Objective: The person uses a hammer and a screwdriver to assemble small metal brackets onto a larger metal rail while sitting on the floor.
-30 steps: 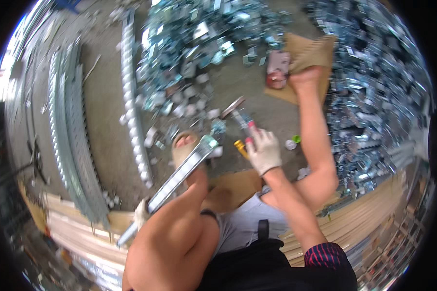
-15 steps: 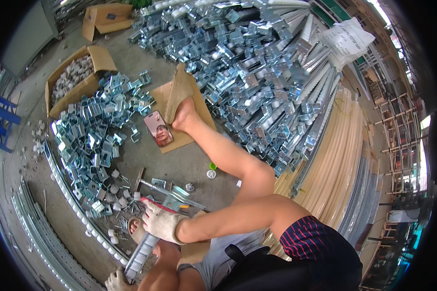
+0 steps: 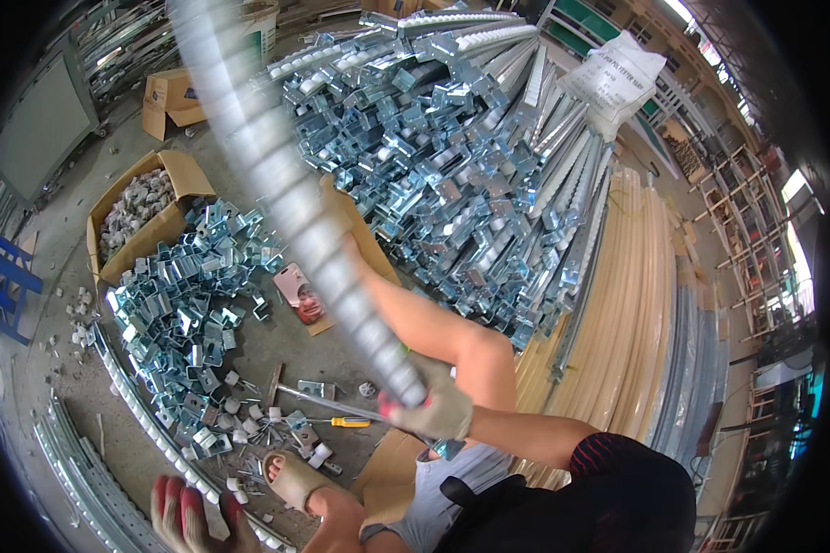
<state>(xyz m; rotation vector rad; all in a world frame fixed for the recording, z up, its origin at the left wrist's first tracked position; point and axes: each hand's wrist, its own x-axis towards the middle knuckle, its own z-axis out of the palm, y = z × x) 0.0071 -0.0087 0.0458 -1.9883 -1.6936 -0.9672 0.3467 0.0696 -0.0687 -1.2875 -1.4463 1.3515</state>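
My right hand (image 3: 431, 405), in a pale work glove with red on it, is closed round the lower end of a long metal roller rail (image 3: 290, 198). White rollers line the rail, which slants up across the view to the top edge and is blurred by motion. Low at the left, my left hand (image 3: 196, 518), gloved with red finger fronts, is open with its fingers apart and nothing in it. Beyond it another roller rail (image 3: 161, 441) lies on the floor. A hammer (image 3: 327, 402) and a yellow-handled screwdriver (image 3: 349, 422) lie near my right hand.
Loose metal brackets (image 3: 189, 286) are heaped at the left beside a cardboard box (image 3: 111, 267) of small pale parts. A large pile of bracketed rails (image 3: 452, 175) fills the far middle. A phone (image 3: 300, 293) lies by my leg. Long wrapped strips (image 3: 609, 350) stretch along the right.
My right hand has lifted up and to the right with the roller rail, which now crosses the view. The left hand has let go of the rail and opened. The view has shifted slightly.
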